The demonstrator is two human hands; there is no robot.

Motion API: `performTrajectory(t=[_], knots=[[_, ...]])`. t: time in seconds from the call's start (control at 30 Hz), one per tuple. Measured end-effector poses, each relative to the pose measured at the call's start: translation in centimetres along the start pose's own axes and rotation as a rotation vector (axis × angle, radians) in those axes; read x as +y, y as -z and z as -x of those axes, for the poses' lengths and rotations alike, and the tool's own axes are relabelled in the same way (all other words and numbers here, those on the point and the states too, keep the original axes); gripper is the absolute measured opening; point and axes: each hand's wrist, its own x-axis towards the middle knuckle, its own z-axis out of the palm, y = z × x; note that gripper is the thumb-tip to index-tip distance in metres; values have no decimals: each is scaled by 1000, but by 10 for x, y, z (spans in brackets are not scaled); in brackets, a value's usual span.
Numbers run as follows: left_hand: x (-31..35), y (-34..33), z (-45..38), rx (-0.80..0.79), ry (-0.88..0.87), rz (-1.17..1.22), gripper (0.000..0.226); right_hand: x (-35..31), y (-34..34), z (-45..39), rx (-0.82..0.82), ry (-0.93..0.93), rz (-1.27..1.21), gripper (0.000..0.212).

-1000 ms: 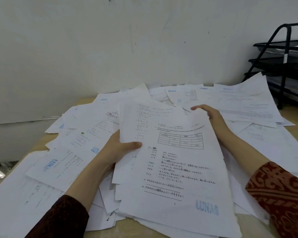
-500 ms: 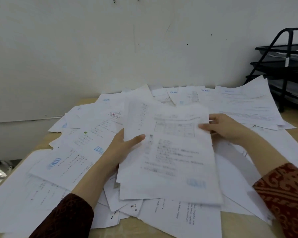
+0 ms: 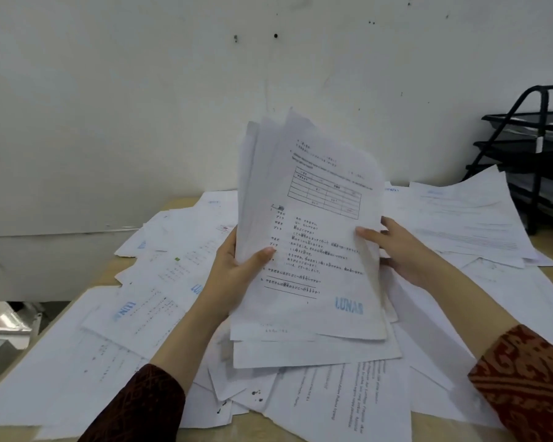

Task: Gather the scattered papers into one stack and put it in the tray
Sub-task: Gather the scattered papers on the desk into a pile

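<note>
Holding the gathered stack [image 3: 313,237] upright in front of me, I have my left hand [image 3: 233,275] gripping its left edge, thumb across the printed face, and my right hand [image 3: 403,253] pinching the right edge, thumb on the front and fingers behind. The sheets stand on their long axis, tilted a little toward me, their lower edges uneven and resting among the loose papers [image 3: 160,282] that cover the desk [image 3: 173,205]. The bundle is not squared: several corners fan out at the top and one sheet sags below the rest.

What matters next is the tray [image 3: 530,148], a black tiered rack at the far right of the desk, against the wall. It lies to the right of the stack and further back, so my right hand is the nearer one and would lead the carry. Its shelves open toward the desk, so I judge the stack must go in flat, not upright.

Between stack and tray lies a spread of more sheets [image 3: 460,215], overlapping right up to the rack's foot, so there is little bare surface for tapping the edges level. Far more paper lies ungathered on both sides and under my forearms, so I judge the gathering is early.
</note>
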Motion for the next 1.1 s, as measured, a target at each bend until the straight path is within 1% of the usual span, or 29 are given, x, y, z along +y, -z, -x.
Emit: performTrajectory(t=[0.03, 0.07, 0.13, 0.17, 0.23, 0.27, 0.37, 0.47, 0.53, 0.6, 0.67, 0.73, 0.77, 0.8, 0.83, 0.87, 0.9, 0.93, 0.97, 1.0, 1.07, 1.1], knots=[[7, 0, -1, 9, -20, 6, 31, -8, -6, 2, -9, 10, 44, 61], [14, 1, -2, 21, -43, 8, 30, -14, -10, 3, -36, -10, 64, 61], [29, 4, -6, 55, -90, 11, 28, -24, -13, 5, -114, -60, 72, 79], [36, 6, -8, 68, -113, 19, 27, -30, -13, 6, -142, -40, 91, 78], [48, 9, -11, 82, -137, 26, 27, -43, -19, 11, -185, 85, 134, 47], [53, 10, -12, 91, -141, 26, 26, -49, -22, 13, -182, 154, 159, 37], [66, 14, -17, 96, -158, 35, 25, -74, -33, 15, -134, 312, 117, 30], [85, 23, -20, 114, -196, 35, 25, -100, -41, 14, -149, 341, 22, 26], [94, 30, -20, 119, -215, 20, 25, -109, -50, 14, -208, 332, 38, 30], [102, 37, -21, 147, -240, 6, 23, -106, -55, 12, -238, 293, 80, 42], [107, 44, -18, 181, -249, 9, 23, -89, -55, 12, -218, 240, 188, 54], [107, 51, -13, 214, -249, 16, 23, -60, -49, 9, -202, 142, 357, 57], [105, 53, -10, 229, -246, 16, 24, -41, -45, 8, -218, 87, 468, 54], [104, 57, -7, 242, -240, 15, 24, -23, -42, 11, -275, 36, 632, 46], [102, 59, -4, 254, -231, 13, 24, -3, -40, 8, -273, -32, 724, 35], [100, 61, -2, 261, -220, 13, 24, 13, -38, 0, -209, -53, 778, 26], [98, 62, -1, 262, -214, 15, 25, 17, -41, -1, -136, -53, 759, 27], [96, 62, -1, 256, -210, 22, 25, 13, -47, 2, -73, -55, 670, 33], [94, 62, 0, 248, -208, 30, 24, 7, -51, 3, -31, -38, 543, 47], [93, 62, 0, 238, -207, 40, 24, -6, -56, 9, -82, 7, 375, 63], [91, 58, -1, 210, -189, 61, 23, -40, -65, 15, -276, 69, -12, 90], [90, 55, -1, 197, -171, 74, 23, -53, -68, 17, -339, 120, -116, 91]])
